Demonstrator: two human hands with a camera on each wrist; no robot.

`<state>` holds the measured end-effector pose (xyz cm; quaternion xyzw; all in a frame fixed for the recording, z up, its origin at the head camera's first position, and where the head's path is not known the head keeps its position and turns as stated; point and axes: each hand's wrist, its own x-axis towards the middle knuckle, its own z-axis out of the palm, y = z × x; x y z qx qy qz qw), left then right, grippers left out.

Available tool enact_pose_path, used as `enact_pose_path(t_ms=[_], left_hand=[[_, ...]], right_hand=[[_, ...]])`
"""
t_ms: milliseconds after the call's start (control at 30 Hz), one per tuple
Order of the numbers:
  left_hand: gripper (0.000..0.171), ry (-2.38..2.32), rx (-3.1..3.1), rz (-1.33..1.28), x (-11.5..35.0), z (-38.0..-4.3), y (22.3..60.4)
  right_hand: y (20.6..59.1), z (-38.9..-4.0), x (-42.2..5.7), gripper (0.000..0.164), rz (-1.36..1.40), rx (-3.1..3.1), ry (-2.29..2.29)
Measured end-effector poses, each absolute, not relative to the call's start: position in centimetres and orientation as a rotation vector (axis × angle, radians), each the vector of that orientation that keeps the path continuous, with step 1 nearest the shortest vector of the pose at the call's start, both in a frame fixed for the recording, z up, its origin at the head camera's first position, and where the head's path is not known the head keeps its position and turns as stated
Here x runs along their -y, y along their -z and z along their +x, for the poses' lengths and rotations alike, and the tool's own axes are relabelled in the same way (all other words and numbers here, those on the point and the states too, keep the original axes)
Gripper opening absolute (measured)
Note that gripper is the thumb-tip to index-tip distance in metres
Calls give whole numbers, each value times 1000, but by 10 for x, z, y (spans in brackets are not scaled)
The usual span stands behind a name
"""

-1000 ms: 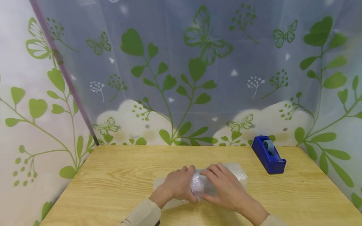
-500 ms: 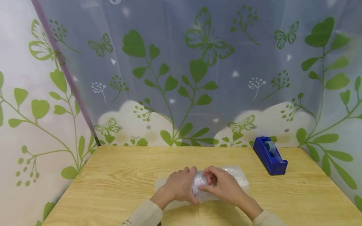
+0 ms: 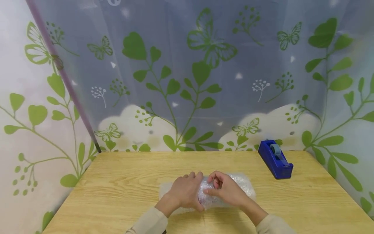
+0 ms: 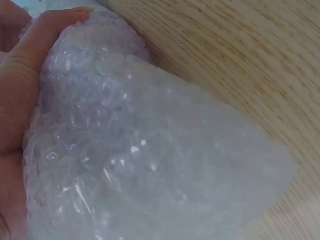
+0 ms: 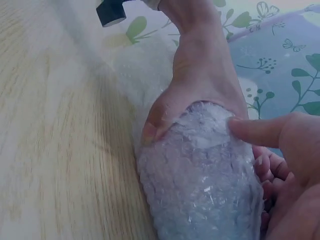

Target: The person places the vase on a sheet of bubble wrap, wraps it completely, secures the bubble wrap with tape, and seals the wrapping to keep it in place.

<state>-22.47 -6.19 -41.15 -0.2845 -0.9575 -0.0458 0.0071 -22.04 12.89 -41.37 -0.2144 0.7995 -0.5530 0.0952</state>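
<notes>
A roll-shaped bundle in clear bubble wrap (image 3: 205,195) lies on the wooden table in the head view, whatever is inside blurred by the wrap. My left hand (image 3: 184,192) grips its left end, thumb at the near side and fingers over the far side. Loose bubble wrap (image 4: 200,150) spreads from the bundle in the left wrist view. My right hand (image 3: 229,191) is at the bundle's middle, its fingers curled in. In the right wrist view the right thumb (image 5: 260,131) presses on a shiny smooth patch of the wrap, and the other fingers sit behind the bundle.
A blue tape dispenser (image 3: 275,160) with a roll of clear tape stands at the back right of the table (image 3: 125,172). Behind the table hangs a patterned curtain (image 3: 175,81), with a slanted purplish pole (image 3: 64,78) on the left.
My right hand has gone from spread over the bundle to curled fingers with the thumb on the wrap. My left hand keeps its grip in place.
</notes>
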Motion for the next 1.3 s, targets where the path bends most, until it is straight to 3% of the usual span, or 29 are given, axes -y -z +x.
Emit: enact_pose_path(t_ms=[967,1300], left_hand=[[83,378,3052,-1001,70,-235,410],[117,356,3167,-952,72,-233,399]], right_hand=[[414,-223,-129,21,-705,-2612,1496],[410,-219,-143,20,-788,-2528,1470]])
